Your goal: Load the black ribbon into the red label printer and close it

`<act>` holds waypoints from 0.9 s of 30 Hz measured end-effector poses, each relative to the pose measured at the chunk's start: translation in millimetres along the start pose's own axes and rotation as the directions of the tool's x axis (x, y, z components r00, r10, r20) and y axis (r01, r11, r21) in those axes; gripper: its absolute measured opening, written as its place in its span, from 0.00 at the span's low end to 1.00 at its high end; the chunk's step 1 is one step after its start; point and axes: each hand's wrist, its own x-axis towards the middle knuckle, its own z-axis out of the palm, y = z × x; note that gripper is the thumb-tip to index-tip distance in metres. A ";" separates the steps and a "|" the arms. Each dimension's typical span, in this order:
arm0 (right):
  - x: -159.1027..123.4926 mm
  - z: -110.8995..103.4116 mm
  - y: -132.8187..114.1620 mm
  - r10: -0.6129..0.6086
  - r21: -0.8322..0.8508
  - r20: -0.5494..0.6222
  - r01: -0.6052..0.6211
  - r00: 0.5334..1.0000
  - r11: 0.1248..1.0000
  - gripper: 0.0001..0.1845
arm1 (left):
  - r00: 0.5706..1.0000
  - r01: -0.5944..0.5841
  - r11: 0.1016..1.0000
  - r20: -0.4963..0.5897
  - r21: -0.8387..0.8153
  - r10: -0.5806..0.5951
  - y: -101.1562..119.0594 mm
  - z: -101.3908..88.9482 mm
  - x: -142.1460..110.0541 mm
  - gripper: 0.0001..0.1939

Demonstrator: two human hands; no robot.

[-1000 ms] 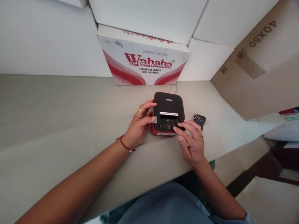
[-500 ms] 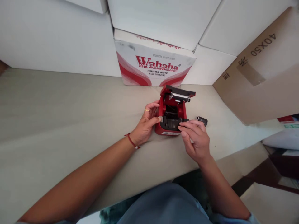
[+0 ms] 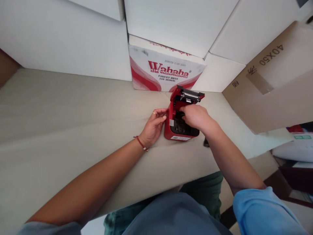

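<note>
A red and black label printer (image 3: 168, 132) stands on the table with its lid (image 3: 190, 94) tilted up, a metal roller showing under the lid. At its left side is my left hand (image 3: 154, 128), fingers loosely bent and fingertips against the red wall; no grip around it shows. My right hand (image 3: 194, 116) reaches into the printer's inner compartment from the right, its fingers bent together. What they pinch, if anything, is hidden. Behind my right forearm, a small black roll (image 3: 206, 142) lies on the table, mostly covered.
A white and red water carton (image 3: 168, 70) stands behind the printer, below and between white boxes (image 3: 168, 23). On the right leans a brown cardboard box (image 3: 274, 75). The pale tabletop (image 3: 73, 111) stretches left; its front edge runs close to my body.
My right hand has gone from the printer's front right edge into its compartment. My left thumb has left the front corner and now sits at the side. The view has shifted slightly.
</note>
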 end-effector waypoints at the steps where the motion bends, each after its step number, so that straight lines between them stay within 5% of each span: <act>1: 4.0 0.9 -1.9 0.000 -0.014 0.018 0.000 1.000 1.000 0.22 | 1.000 0.001 1.000 -0.001 -0.005 -0.001 -0.4 -0.1 0.4 0.18; 7: 2.2 2.8 -4.9 0.040 -0.005 -0.003 -0.040 0.999 0.999 0.18 | 1.000 0.000 1.000 0.005 0.003 0.000 -1.5 0.0 1.5 0.19; 11: -35.8 -1.5 4.9 0.064 0.174 -0.174 -0.033 0.983 0.984 0.15 | 1.000 -0.010 1.000 0.003 0.017 0.010 -3.5 1.2 1.2 0.19; 17: -98.2 0.8 87.2 0.168 0.741 -0.192 0.030 0.967 0.671 0.15 | 1.000 -0.014 0.999 -0.010 0.050 0.015 -6.6 3.7 -0.1 0.25; 20: -89.2 17.3 129.0 0.215 0.807 -0.019 -0.111 0.977 0.579 0.15 | 0.998 -0.005 0.999 0.062 0.048 0.002 -3.7 3.7 -2.6 0.30; 23: -61.6 40.2 143.1 0.170 0.782 0.137 -0.212 0.976 0.586 0.11 | 0.982 -0.016 0.999 0.189 0.036 0.009 1.9 2.1 -6.4 0.37; 27: -32.4 67.6 127.4 0.195 0.799 0.082 -0.181 0.977 0.573 0.17 | 0.970 0.012 0.999 0.240 0.051 -0.024 9.3 0.2 -11.8 0.44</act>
